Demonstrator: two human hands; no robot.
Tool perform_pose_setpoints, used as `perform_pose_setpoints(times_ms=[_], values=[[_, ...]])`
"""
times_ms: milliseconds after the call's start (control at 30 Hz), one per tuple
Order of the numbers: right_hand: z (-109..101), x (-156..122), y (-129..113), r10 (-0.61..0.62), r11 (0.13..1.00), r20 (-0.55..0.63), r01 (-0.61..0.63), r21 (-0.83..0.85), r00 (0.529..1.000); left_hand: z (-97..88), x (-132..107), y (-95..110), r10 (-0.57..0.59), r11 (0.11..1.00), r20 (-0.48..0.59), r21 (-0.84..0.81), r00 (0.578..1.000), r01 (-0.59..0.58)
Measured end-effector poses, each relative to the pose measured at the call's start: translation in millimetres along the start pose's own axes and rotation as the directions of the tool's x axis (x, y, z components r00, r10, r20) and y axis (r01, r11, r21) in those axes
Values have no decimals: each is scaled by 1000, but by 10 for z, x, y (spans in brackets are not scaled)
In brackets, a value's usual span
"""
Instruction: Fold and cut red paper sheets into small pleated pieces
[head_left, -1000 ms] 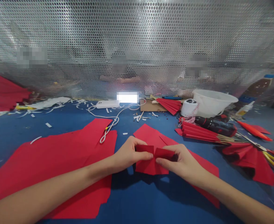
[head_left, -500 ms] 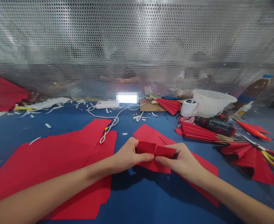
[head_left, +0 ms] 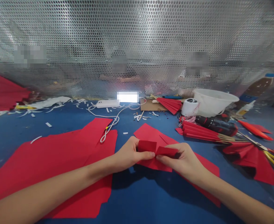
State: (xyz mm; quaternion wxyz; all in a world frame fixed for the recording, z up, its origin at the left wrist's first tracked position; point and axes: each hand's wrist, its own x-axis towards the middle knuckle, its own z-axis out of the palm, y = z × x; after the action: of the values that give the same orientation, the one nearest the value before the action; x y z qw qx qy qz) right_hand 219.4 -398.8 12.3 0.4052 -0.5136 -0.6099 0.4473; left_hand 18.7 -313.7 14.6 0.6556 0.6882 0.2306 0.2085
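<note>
My left hand (head_left: 129,154) and my right hand (head_left: 181,160) meet above the middle of the blue table (head_left: 137,199). Both pinch a small folded piece of red paper (head_left: 156,154), the thumbs and forefingers almost touching at its middle fold. The piece is lifted a little off the table, its lower flap hanging toward me. Under it lies a loose red sheet (head_left: 150,133). A big stack of red sheets (head_left: 55,165) lies under my left forearm.
A perforated metal screen (head_left: 137,46) closes the back. A white cable (head_left: 111,123) crosses the sheets. At the right are folded red fans on sticks (head_left: 202,132), a white bowl (head_left: 215,101), a spool of string (head_left: 189,107), scissors (head_left: 265,149) and a brown bottle (head_left: 255,88).
The folded red piece has been raised and pressed narrower between my fingers; one second ago more of it lay flat below my hands. My hands stayed in nearly the same place.
</note>
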Motion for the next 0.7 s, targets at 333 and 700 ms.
perform_pose_setpoints(times_ms=[333,700], values=[[-3,5,48,-33,999,13,33,-40,999,9,3,4,-25,999,4,43,1000,25],[2,-6,48,35,997,21,-36,63,999,14,14,-16,-47,999,-45,-22,998,46]])
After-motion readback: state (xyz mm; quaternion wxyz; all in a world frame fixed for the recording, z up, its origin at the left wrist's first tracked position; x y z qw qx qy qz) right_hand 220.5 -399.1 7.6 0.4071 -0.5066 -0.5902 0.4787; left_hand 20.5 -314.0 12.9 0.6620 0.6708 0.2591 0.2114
